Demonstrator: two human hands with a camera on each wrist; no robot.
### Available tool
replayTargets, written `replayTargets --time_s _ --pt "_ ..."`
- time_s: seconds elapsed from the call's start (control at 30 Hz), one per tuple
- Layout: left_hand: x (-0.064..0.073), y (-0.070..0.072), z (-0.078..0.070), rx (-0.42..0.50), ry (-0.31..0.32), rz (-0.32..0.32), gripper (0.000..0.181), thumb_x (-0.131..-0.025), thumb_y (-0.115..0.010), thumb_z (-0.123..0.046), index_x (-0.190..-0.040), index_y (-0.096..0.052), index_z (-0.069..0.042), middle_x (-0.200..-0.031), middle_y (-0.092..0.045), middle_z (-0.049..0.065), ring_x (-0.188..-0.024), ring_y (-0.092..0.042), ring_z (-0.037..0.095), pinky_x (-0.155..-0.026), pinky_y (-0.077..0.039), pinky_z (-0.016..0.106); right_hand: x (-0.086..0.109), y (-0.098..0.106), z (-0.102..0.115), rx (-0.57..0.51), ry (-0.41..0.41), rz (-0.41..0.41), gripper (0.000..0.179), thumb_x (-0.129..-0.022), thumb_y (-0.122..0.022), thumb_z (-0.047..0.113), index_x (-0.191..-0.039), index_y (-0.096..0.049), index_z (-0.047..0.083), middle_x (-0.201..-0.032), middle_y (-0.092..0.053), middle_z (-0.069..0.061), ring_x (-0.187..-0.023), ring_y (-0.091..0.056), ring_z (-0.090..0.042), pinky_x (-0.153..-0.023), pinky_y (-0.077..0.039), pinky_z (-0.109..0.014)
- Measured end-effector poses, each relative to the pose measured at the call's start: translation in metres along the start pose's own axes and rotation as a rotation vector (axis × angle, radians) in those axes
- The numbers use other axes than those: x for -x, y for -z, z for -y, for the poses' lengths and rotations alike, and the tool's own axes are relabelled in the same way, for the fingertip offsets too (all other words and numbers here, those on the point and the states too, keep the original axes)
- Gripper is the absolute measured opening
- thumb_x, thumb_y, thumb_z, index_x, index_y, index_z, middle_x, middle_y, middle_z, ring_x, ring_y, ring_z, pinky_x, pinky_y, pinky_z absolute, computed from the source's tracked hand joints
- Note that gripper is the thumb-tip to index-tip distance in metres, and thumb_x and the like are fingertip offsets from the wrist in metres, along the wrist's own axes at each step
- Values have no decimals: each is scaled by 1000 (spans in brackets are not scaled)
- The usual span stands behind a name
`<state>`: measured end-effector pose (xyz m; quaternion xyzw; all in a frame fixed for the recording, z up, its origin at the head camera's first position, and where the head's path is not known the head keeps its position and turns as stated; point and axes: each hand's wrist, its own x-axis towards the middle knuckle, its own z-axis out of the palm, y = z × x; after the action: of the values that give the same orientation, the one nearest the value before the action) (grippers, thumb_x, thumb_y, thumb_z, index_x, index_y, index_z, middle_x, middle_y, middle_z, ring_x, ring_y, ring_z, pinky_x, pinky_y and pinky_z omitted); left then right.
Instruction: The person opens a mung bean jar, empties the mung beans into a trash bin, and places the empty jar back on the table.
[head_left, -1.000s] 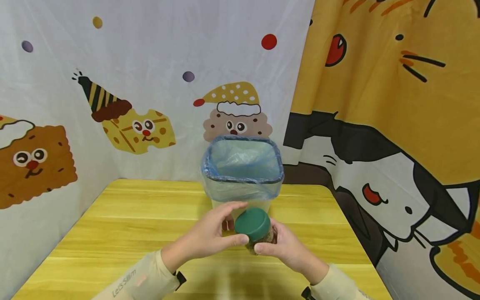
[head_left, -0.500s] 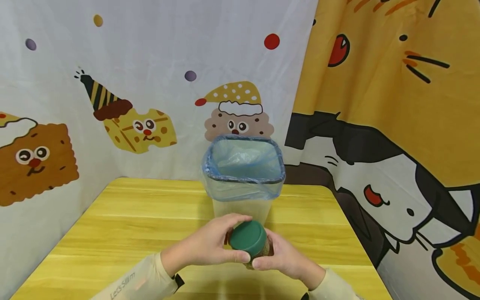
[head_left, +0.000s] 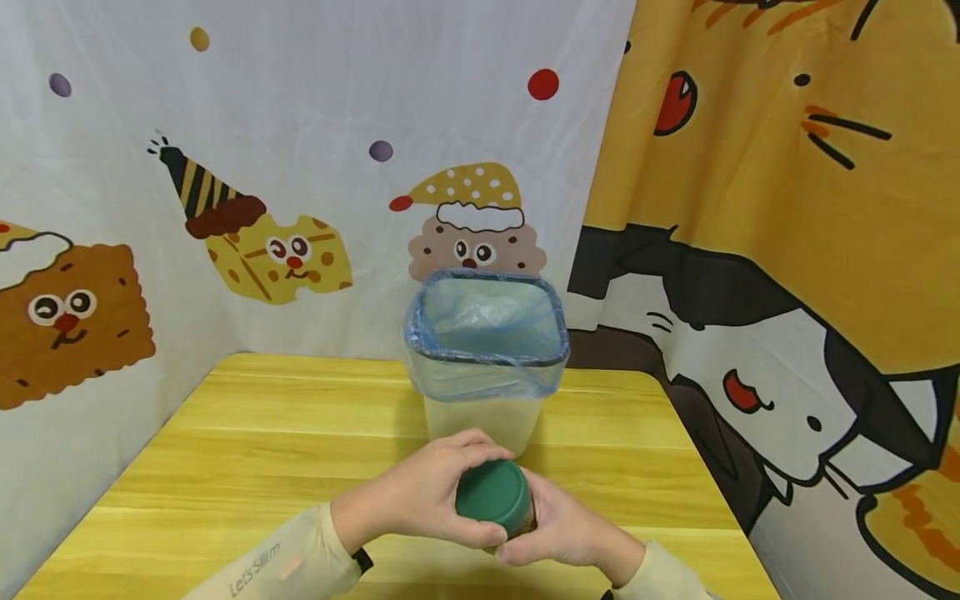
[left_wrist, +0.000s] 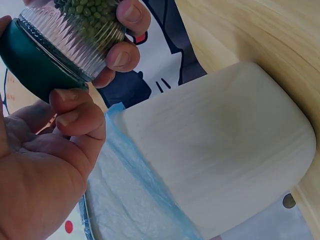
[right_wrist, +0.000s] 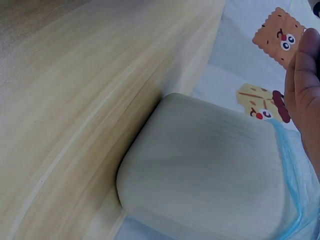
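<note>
A small clear ribbed jar [left_wrist: 82,32] with green beans inside is held between both hands, tilted. Its round dark green lid [head_left: 491,497] is on it. My left hand [head_left: 427,493] grips the lid around its side, thumb in front and fingers behind. Around the jar's body, my right hand [head_left: 562,521] holds from the right. In the left wrist view, the left fingers [left_wrist: 75,112] curl against the lid's edge, and right-hand fingertips [left_wrist: 122,57] lie along the ribbed glass. The right wrist view shows only part of a hand [right_wrist: 306,95] at its edge.
A pale bin [head_left: 480,422] lined with a thin blue bag [head_left: 487,382] stands upright just beyond the hands. The yellow wood-grain table [head_left: 300,433] extends on both sides. Behind hang a white cartoon-printed curtain [head_left: 300,108] and an orange one [head_left: 750,167].
The jar and both hands have come down and nearer the body. My left hand, at first loose beside the lid, has closed around it. The bin has stayed put.
</note>
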<state>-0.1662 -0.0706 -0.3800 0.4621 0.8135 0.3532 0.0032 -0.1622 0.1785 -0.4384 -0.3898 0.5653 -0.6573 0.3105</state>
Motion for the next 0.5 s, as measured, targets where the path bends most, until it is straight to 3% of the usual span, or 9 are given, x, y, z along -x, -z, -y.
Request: replayTargets --time_s 0.3,0.5 --pt "0 -1 1 -40 -36 -35 65 -91 -81 -52 -143 -65 -15 -123 -62 -4 -98 -60 0 -85 -55 13 -1 -3 2 65 39 -33 73 -98 -71 4 -160 -32 -2 -139 -62 -8 -114 -67 -12 -99 -61 -29" --pt "-2 -10 5 -198 -112 -112 65 -98 -68 -62 -141 -61 -14 -125 -61 -1 -83 -60 -2 -73 -51 7 -6 -3 2 131 60 -95 71 -95 -73 4 -157 -38 2 -141 -61 -11 -115 -68 -14 -98 -62 -32"
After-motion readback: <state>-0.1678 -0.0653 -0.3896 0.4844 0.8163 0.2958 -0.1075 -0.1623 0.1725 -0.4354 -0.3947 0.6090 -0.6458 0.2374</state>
